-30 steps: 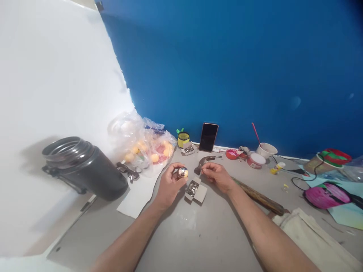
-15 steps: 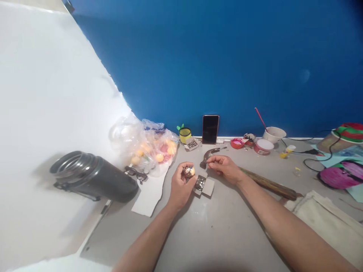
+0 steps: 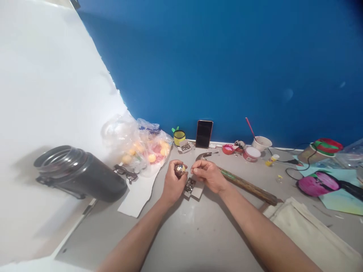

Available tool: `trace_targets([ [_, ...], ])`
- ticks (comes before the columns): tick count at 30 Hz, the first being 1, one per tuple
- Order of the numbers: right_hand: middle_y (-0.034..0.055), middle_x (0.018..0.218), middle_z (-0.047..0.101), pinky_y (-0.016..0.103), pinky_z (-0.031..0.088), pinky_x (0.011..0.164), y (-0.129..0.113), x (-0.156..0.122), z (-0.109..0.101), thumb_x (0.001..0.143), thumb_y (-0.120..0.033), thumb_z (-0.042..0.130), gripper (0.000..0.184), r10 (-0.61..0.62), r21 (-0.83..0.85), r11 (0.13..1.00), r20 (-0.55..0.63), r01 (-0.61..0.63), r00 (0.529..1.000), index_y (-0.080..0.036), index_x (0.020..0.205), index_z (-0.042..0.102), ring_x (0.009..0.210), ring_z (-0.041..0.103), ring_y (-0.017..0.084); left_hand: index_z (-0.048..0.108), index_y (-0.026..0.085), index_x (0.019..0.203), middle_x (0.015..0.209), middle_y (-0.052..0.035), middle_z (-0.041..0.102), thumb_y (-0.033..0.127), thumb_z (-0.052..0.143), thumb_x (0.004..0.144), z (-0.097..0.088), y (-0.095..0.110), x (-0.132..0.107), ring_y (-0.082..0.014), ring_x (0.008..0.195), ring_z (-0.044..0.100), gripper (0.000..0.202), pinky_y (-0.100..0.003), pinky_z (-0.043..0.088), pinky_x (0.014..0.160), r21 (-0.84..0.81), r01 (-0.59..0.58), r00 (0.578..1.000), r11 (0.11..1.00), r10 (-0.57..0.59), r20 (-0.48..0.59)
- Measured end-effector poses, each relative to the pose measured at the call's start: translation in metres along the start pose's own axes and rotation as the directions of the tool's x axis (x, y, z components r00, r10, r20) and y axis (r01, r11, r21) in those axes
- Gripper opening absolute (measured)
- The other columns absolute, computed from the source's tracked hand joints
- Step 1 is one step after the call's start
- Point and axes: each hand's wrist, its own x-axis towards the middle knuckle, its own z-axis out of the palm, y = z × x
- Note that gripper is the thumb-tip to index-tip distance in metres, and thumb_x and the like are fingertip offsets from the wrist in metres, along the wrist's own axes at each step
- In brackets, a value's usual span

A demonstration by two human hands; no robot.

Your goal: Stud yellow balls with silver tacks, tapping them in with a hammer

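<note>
My left hand (image 3: 174, 183) is wrapped round a small ball (image 3: 180, 170), mostly covered in shiny metal thumbtack heads with a pale yellow patch showing. Just right of the ball, my right hand (image 3: 209, 174) has thumb and forefinger pinched together. Whatever sits between those fingertips is too small to make out. Below and between the hands, an open small cardboard box (image 3: 190, 186) full of shiny tacks rests on the table. A hammer with a wooden handle (image 3: 249, 186) lies behind the right hand, its head partly hidden.
A dark flask (image 3: 82, 172) stands at left, near glasses (image 3: 126, 173) and a plastic bag of yellow balls (image 3: 141, 151). Along the blue wall are a second tack box (image 3: 185, 147), a phone (image 3: 204, 134), and a white bowl (image 3: 261, 144). Folded cloth (image 3: 306, 226) lies at right.
My right hand has come in closer to the ball, fingers still pinched. The whole view has shifted slightly, with objects appearing further left. My left hand keeps hold of the ball.
</note>
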Motion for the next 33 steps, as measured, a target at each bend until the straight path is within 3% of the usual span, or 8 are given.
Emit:
trace_targets([
  [6,-0.0002,0.067,0.066,0.024,0.031,0.052,0.004,-0.004,0.010,0.063,-0.043,0.091,0.032,-0.009,-0.114,0.993,-0.028,0.006,1.000,-0.019,0.075,0.073,0.054,0.043,0.008,0.064,0.023,0.113,0.085,0.0008,0.061,0.009,0.070,0.071,-0.004,-0.002,-0.006,-0.0164,0.071,0.050,0.044,-0.027,0.040,0.071,0.028,0.021,0.998,0.999,-0.023,0.057],
  [13,-0.0001,0.068,0.068,0.025,0.043,0.057,0.004,-0.005,0.012,0.062,-0.044,0.090,0.033,0.002,-0.178,0.984,-0.029,-0.007,1.000,-0.018,0.074,0.073,0.057,0.052,0.010,0.062,0.022,0.097,0.078,0.0021,0.061,0.013,0.064,0.074,0.001,-0.001,-0.012,-0.0150,0.067,0.052,0.024,-0.026,0.040,0.065,0.102,-0.017,0.994,0.995,0.006,0.107],
  [18,-0.0001,0.068,0.069,0.025,0.046,0.060,0.003,-0.004,0.010,0.064,-0.040,0.090,0.030,0.019,-0.154,0.988,0.020,-0.016,1.000,-0.017,0.075,0.073,0.058,0.056,0.010,0.059,0.021,0.097,0.075,0.0045,0.059,0.018,0.058,0.078,0.000,0.000,-0.012,-0.0129,0.064,0.052,0.020,-0.025,0.043,0.063,0.207,-0.018,0.988,0.978,-0.014,0.151],
  [28,0.0021,0.072,0.072,0.028,0.050,0.066,0.000,-0.004,0.011,0.061,-0.036,0.090,0.029,0.058,-0.185,0.981,0.002,-0.056,0.998,-0.016,0.074,0.074,0.064,0.063,0.013,0.057,0.020,0.093,0.075,0.0044,0.059,0.017,0.056,0.076,-0.001,0.000,-0.010,-0.0118,0.064,0.051,0.017,-0.023,0.042,0.061,0.242,-0.036,0.983,0.970,-0.010,0.185],
  [33,0.0025,0.072,0.072,0.029,0.050,0.066,0.004,-0.004,0.010,0.064,-0.037,0.087,0.028,0.018,-0.239,0.971,0.012,-0.015,1.000,-0.016,0.075,0.073,0.066,0.063,0.015,0.055,0.021,0.090,0.071,0.0054,0.055,0.018,0.055,0.077,-0.001,0.001,-0.011,-0.0118,0.062,0.049,0.014,-0.024,0.040,0.060,0.258,-0.037,0.983,0.966,-0.010,0.181],
])
